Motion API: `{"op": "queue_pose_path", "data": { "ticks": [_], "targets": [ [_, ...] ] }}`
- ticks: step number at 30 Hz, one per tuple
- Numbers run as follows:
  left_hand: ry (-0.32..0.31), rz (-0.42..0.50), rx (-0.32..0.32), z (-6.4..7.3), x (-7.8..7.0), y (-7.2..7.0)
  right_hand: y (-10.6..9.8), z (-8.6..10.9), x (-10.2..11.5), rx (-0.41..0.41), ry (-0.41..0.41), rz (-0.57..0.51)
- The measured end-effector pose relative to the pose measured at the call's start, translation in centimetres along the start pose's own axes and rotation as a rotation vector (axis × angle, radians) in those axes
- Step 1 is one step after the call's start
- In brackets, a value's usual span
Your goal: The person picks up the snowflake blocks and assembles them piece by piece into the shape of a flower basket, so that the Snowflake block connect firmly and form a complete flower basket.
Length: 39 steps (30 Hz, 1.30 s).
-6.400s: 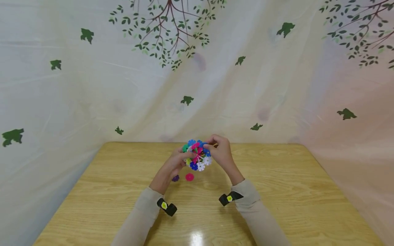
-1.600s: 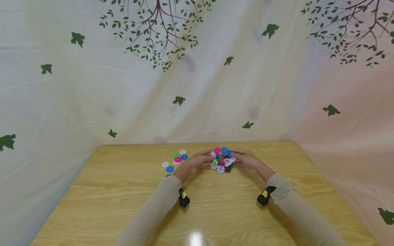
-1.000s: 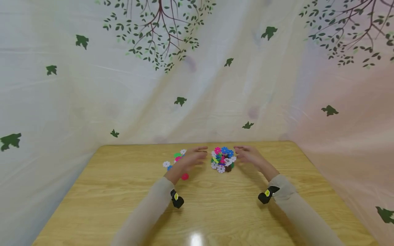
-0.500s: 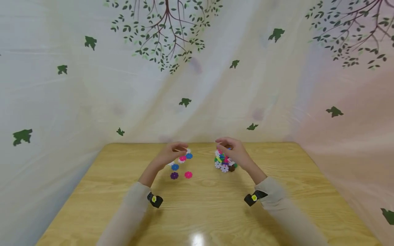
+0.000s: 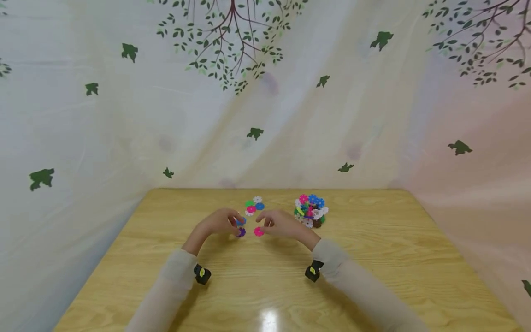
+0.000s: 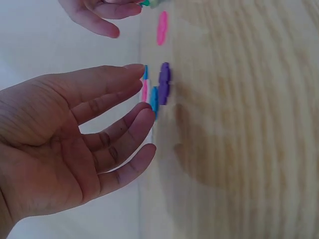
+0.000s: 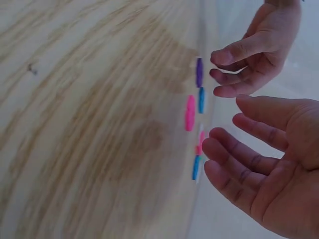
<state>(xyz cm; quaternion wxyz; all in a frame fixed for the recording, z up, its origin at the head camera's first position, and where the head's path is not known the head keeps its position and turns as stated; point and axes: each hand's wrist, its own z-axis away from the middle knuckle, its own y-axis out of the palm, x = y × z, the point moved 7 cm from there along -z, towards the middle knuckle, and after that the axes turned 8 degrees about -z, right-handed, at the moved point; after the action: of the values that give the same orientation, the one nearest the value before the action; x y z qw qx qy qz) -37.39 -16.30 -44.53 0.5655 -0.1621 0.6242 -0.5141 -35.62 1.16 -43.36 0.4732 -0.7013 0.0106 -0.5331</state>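
Observation:
My left hand (image 5: 220,222) hovers by a purple snowflake disc (image 5: 242,232) and a blue disc (image 5: 241,221), its fingers loosely bent and holding nothing in the left wrist view. Across from it, my right hand (image 5: 283,224) is near a pink disc (image 5: 258,231), also with nothing in its relaxed fingers, as the right wrist view shows. Farther back lies a small group of flat discs: a white one (image 5: 257,199), a green one (image 5: 249,203), another pink one (image 5: 250,209) and another blue one (image 5: 259,206). A ball-like cluster of joined snowflake discs (image 5: 310,211) rests to the right.
The wooden table (image 5: 265,276) carries all the discs near its far edge. Behind it hangs a pale curtain (image 5: 199,138) printed with leaves and branches. A black wrist camera (image 5: 202,274) sits on the left sleeve, another (image 5: 314,271) on the right.
Earlier both hands held the disc cluster, then set it down on the right and let go. Since then both hands have moved left and down to the loose discs.

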Motion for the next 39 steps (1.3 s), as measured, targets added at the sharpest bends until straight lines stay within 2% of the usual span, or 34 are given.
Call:
{"op": "queue_pose_path", "data": {
  "ticks": [2,8,14,17,21,26,29,32,35,39],
  "targets": [
    [-0.007,-0.003,0.01,-0.1,0.1,0.4,0.5,-0.4,-0.4,0.023,0.021,0.039],
    [0.026,-0.013,0.01,-0.1,0.2,1.2,1.6,-1.0,-1.0,0.077,0.072,0.086],
    [0.015,0.026,0.005,-0.2,0.5,1.6,1.8,-1.5,-1.0,0.058,0.086,0.144],
    [-0.011,0.03,0.02,-0.2,0.6,1.9,1.8,-1.5,-1.1,0.041,0.098,0.158],
    [-0.029,0.026,0.034,-0.2,0.7,2.0,1.7,-1.4,-1.3,0.031,0.117,0.139],
    [-0.003,0.039,0.019,-0.3,0.4,2.0,1.5,-1.2,-1.5,0.022,0.109,0.07],
    [0.017,0.049,-0.005,-0.5,0.3,1.9,1.1,-1.1,-1.7,-0.018,0.101,-0.006],
    [0.028,0.097,-0.023,-0.7,0.3,1.9,0.6,-1.1,-2.0,-0.079,0.107,-0.073],
    [0.046,0.168,-0.05,-1.1,0.1,1.7,-0.1,-1.1,-2.3,-0.168,0.104,-0.137],
    [0.104,0.271,-0.124,-1.5,-0.6,0.8,-1.4,-1.0,-2.3,-0.308,0.062,-0.238]
  ]
}}
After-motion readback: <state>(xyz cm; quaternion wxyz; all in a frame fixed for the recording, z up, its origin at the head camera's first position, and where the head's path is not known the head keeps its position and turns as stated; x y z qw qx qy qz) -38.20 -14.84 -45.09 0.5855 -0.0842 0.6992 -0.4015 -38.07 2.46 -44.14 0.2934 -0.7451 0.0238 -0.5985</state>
